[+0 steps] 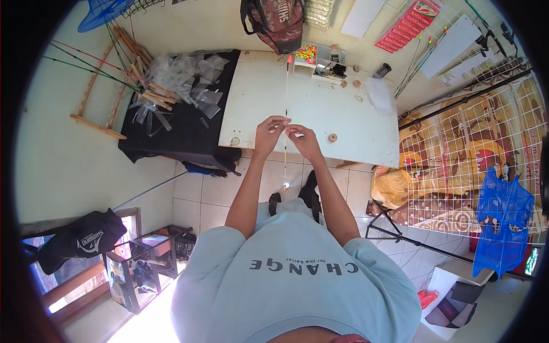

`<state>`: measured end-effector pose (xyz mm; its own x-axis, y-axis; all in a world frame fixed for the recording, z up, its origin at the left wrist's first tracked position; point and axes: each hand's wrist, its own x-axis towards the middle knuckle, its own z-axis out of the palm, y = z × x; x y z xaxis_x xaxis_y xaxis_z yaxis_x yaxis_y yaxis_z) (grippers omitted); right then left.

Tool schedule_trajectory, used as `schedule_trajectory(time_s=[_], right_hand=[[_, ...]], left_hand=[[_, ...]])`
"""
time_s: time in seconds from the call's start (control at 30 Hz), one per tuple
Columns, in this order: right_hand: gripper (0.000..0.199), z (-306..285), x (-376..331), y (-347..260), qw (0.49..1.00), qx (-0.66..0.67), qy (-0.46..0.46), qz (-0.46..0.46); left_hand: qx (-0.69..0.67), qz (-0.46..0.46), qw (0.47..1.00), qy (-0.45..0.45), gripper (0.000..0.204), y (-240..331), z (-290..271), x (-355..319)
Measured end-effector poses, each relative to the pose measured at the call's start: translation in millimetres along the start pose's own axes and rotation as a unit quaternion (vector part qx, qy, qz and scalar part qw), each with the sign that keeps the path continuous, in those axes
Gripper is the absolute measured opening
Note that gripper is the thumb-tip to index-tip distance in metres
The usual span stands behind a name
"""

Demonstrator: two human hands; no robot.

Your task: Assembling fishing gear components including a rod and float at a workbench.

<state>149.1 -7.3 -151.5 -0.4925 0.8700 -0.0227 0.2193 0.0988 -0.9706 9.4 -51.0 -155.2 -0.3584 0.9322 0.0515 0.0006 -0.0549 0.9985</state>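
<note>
Head view: left hand (269, 132), right hand (303, 140) pinching thin float rod (286, 97).

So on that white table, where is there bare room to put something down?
The white table is bare on its left half, between the black cloth and the thin float rod, and in its middle right, before the wooden spool. The far edge is crowded: a compartment box, small spools and clear bags.

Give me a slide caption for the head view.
Both hands, left hand and right hand, pinch a thin fishing float over a white table.
</note>
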Motion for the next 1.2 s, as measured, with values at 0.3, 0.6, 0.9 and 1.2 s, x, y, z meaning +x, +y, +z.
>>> schedule_trajectory(time_s=[0.3, 0.6, 0.9, 1.2], right_hand=[[0.02, 5.5, -2.0, 3.8, 0.999, -0.003, 0.026, 0.034], [0.016, -10.1, 8.4, -45.9, 0.991, -0.023, 0.088, -0.102], [0.027, -23.7, 5.6, -59.2, 0.981, 0.062, 0.094, -0.16], [0.022, -8.3, -23.0, 5.5, 0.998, -0.056, 0.012, -0.041]], left_hand=[[0.08, -0.037, 0.996, 0.005, 0.028, -11.6, -4.3, -16.8], [0.13, -0.098, 0.986, -0.044, 0.023, -19.0, 4.8, -27.3], [0.137, 0.073, 0.988, -0.004, 0.014, 13.3, 11.6, -13.8], [0.101, 0.181, 0.977, 0.044, 0.018, 69.4, 22.1, 8.7]])
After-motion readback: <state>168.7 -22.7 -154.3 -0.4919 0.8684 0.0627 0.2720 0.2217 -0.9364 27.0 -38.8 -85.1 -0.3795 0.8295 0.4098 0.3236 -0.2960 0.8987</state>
